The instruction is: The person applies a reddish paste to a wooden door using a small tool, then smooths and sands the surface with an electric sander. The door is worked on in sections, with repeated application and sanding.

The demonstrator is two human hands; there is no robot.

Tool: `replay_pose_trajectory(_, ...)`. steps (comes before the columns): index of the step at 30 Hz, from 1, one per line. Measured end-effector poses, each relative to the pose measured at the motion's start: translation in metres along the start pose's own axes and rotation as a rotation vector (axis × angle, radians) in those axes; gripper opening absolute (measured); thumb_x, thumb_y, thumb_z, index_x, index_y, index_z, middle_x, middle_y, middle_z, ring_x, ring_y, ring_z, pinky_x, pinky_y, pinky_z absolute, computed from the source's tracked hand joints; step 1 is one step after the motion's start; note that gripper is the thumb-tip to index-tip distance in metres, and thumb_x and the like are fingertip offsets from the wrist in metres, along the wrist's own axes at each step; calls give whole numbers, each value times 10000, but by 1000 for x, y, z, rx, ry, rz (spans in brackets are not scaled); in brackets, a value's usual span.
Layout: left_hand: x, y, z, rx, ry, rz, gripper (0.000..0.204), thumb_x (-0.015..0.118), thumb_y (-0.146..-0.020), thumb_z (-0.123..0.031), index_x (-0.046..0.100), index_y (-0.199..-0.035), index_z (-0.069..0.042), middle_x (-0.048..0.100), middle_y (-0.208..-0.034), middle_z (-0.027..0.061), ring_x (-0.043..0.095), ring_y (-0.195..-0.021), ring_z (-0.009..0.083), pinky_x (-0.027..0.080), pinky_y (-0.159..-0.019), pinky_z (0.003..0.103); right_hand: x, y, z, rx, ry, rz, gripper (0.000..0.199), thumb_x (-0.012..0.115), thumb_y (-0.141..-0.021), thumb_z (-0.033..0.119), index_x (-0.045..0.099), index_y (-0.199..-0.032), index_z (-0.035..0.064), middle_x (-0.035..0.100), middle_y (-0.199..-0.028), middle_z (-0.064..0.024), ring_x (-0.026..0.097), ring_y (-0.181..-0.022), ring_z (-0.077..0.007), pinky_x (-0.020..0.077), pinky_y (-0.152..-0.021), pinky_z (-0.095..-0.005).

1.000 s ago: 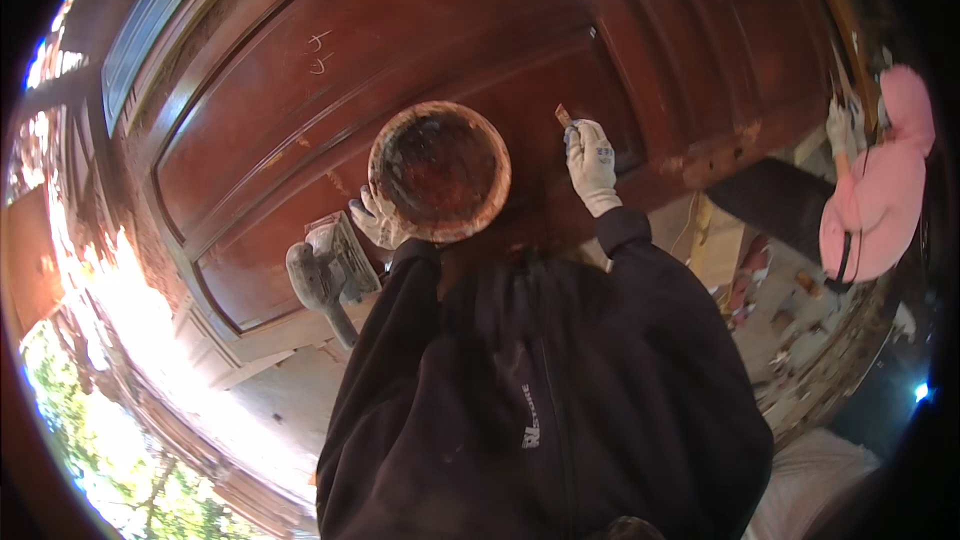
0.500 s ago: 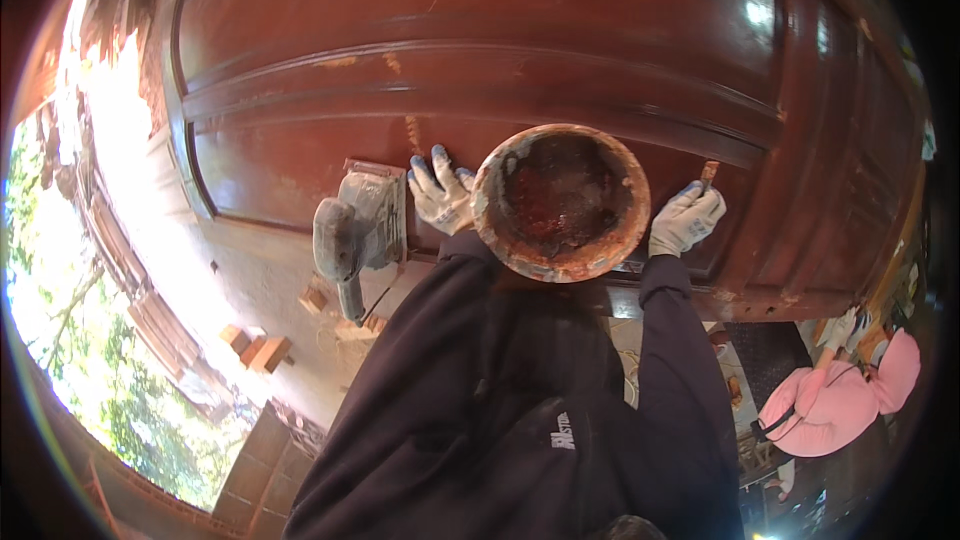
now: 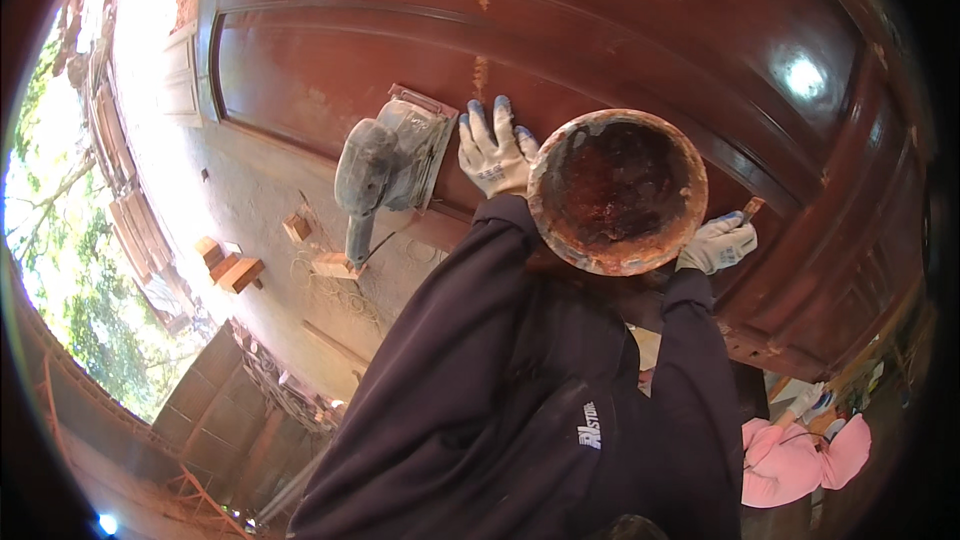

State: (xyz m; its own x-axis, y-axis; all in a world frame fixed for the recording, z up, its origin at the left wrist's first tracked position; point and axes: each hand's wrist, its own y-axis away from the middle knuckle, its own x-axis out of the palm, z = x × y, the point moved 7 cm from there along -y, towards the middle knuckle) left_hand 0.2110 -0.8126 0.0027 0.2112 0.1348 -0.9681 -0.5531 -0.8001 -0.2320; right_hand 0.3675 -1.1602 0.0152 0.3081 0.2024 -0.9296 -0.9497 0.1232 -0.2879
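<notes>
Wooden door panel point(image 3: 600, 30) under flat left hand point(image 3: 493, 152); right hand point(image 3: 716, 244) gripping half-hidden tool point(image 3: 752, 208).

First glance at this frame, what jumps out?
The big glossy red-brown wooden door fills the upper frame. At centre sits a round, rust-stained bowl, with the gloved left hand flat on the door beside it and the gloved right hand at its other side, gripping a small tool. A grey power sander rests on the door left of the left hand.

Outdoor woodworking yard: varnished door point(image 3: 560, 30), sander point(image 3: 385, 165), offcuts point(image 3: 235, 270).
</notes>
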Motion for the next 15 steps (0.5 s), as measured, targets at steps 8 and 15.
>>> replay_pose_trajectory(8, -14, -2, -11, 55, 103, -74, 542, 679, -780, -183, 626, -1316, -244, 533, -1400, 120, 525, -1246, 366, 452, -976, 503, 8, 3, -25, -21, 54, -32, 227, 539, -1013, 217, 533, -1024, -10, 547, -1014, -228, 561, -896, -396, 448, -744, -495)
replay_pose_trajectory(15, -17, -4, -10, 65, 113, -69, 534, 676, -778, -134, 637, -1307, -200, 603, -1359, 35, 568, -1179, 307, 464, -954, 456, 12, 2, -22, 67, 86, 37, 217, 532, -1018, 215, 530, -1024, -1, 539, -1011, -214, 567, -900, -387, 439, -736, -490)
